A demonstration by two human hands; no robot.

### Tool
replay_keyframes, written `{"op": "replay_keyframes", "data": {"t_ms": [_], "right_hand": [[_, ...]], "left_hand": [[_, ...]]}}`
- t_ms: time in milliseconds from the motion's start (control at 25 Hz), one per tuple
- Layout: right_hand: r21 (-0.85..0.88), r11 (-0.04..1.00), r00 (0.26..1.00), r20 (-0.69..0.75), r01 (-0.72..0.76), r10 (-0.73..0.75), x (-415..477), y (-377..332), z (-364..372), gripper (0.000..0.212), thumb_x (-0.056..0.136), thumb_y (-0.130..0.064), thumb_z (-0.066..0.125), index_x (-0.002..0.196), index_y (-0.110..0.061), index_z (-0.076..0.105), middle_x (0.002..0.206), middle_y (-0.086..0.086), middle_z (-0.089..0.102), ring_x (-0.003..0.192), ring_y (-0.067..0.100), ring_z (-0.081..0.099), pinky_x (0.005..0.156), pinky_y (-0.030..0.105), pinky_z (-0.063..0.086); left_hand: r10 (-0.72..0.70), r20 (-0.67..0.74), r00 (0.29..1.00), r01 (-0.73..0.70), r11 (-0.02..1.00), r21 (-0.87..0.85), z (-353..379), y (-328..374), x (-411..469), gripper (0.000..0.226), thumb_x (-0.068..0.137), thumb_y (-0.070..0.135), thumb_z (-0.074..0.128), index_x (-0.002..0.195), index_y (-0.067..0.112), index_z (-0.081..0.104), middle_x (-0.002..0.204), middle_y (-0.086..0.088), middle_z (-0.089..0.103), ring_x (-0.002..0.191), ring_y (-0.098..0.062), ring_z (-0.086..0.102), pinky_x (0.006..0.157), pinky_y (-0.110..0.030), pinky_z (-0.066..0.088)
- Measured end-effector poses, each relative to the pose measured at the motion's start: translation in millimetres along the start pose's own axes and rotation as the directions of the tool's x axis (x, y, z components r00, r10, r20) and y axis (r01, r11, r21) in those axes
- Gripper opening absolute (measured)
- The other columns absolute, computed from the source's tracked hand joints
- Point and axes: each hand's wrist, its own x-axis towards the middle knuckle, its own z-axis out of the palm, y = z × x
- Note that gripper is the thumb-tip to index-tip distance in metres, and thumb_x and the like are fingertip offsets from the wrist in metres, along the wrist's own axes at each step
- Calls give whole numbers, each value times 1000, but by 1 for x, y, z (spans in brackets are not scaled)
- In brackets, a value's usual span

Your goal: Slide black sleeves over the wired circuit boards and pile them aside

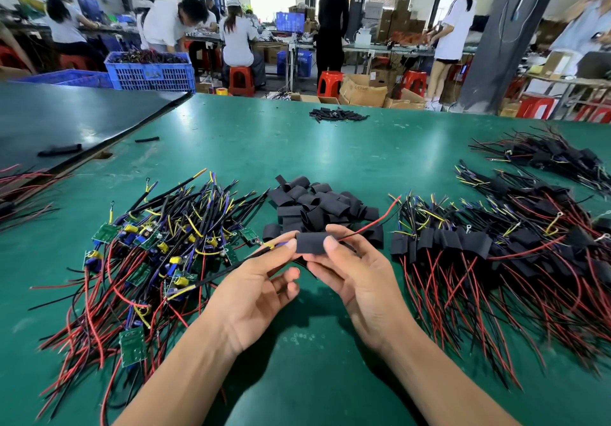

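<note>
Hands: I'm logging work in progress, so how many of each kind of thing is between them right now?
black sleeve: 1
wired circuit board (only its wires show, out of both sleeve ends): 1
Total: 2

Factory floor: workers (172,25) at benches, blue crates (152,70), cartons (362,90).
</note>
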Motion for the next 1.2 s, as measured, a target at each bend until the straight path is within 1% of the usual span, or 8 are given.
{"op": "replay_keyframes", "data": {"t_ms": [120, 480, 600, 680, 800, 920, 1080, 1200], "right_hand": [[-26, 1000, 999, -44, 2, -4, 2, 0, -2, 25, 81, -23, 69, 101, -9, 72, 100, 18, 75, 85, 27, 75, 75, 28, 59], [-131, 991, 999, -34, -13, 8, 1, 4, -4, 17, 82, -25, 71, 90, -13, 79, 109, 19, 73, 92, 32, 74, 77, 29, 60], [-130, 987, 995, 4, -97, 98, 1, -3, -6, 22, 79, -23, 71, 96, -9, 73, 99, 19, 75, 86, 32, 75, 72, 30, 60], [-177, 956, 966, 69, -233, 248, -2, -7, -6, 24, 79, -25, 69, 97, -9, 67, 92, 18, 75, 74, 26, 75, 64, 29, 60], [-274, 900, 899, 187, -340, 396, -8, -8, -5, 17, 83, -28, 70, 87, -12, 76, 85, 17, 74, 61, 19, 72, 57, 26, 58], [-256, 902, 890, 210, -348, 404, -9, -9, -6, 22, 84, -27, 71, 93, -7, 74, 84, 18, 74, 61, 18, 72, 57, 26, 59], [-290, 899, 883, 246, -328, 401, -9, -6, -6, 20, 87, -29, 69, 92, -12, 78, 86, 16, 74, 64, 17, 72, 60, 26, 58], [-301, 897, 877, 261, -323, 403, -9, -4, -6, 20, 89, -29, 67, 92, -13, 79, 87, 14, 74, 64, 16, 72, 61, 25, 58]], "left_hand": [[30, -19, 999, -30, 1000, -5, -1, 1, 1, 32, 65, 20, 78, 97, 21, 80, 73, 6, 66, 54, -7, 53, 49, -19, 46], [-2, -70, 998, 3, 1000, 21, -3, 3, -1, 34, 63, 15, 75, 97, 19, 74, 70, 3, 66, 49, -8, 53, 44, -19, 44], [-10, -80, 997, 13, 999, 39, -2, 6, 0, 30, 63, 12, 72, 92, 17, 73, 64, 2, 63, 46, -8, 52, 43, -19, 44], [-17, -70, 997, 20, 999, 36, -3, 9, 0, 25, 61, 7, 69, 86, 13, 72, 59, 0, 58, 44, -8, 49, 42, -19, 43], [-40, 21, 999, 39, 998, 44, -5, 14, -3, 11, 67, 1, 66, 72, 11, 68, 53, 1, 49, 40, -7, 42, 41, -19, 43], [-54, 100, 994, 49, 997, 52, -6, 15, -6, 11, 71, 2, 65, 67, 12, 66, 51, 4, 47, 42, -6, 38, 43, -19, 42], [-59, 94, 994, 52, 996, 76, -6, 16, -8, 12, 62, 0, 68, 67, 11, 68, 50, 1, 49, 42, -7, 41, 43, -18, 42], [-71, 65, 995, 65, 994, 85, -8, 17, -8, 17, 62, -1, 67, 75, 9, 64, 49, 0, 51, 40, -8, 41, 41, -19, 43]]}}
